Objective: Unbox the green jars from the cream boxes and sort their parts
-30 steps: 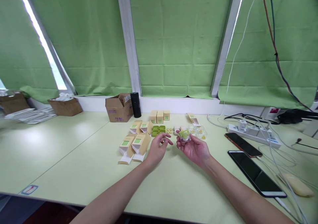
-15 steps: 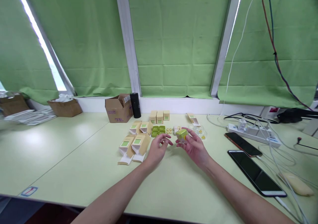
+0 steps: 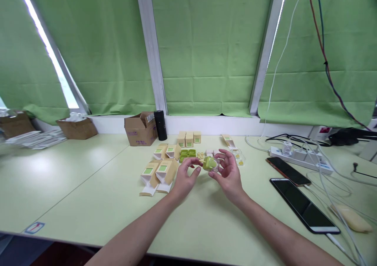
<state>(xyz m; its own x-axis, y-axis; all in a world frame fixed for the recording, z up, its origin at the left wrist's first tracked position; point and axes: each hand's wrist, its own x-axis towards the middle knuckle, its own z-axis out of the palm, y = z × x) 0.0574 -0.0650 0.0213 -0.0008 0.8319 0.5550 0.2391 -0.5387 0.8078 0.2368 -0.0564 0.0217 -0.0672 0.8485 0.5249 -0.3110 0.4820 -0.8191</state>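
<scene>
My right hand (image 3: 228, 175) holds a small green and clear plastic case (image 3: 210, 163) just above the pale green table (image 3: 88, 187). My left hand (image 3: 186, 176) has come up against the same case, its fingertips touching the left side. Behind the hands lie green trays (image 3: 187, 154), small yellow pieces (image 3: 200, 155) and clear cases (image 3: 238, 156). Open tan cartons (image 3: 160, 173) lie left of my left hand.
Three closed tan boxes (image 3: 189, 138) stand by the sill, with a cardboard box (image 3: 140, 129) and a black cylinder (image 3: 160, 124) to their left. Two phones (image 3: 303, 205), a power strip (image 3: 300, 156) and cables lie to the right. More cardboard boxes (image 3: 77, 126) sit far left.
My right hand turned the case and carried it left toward my left hand. My left hand's fingers rose to meet it and now touch it.
</scene>
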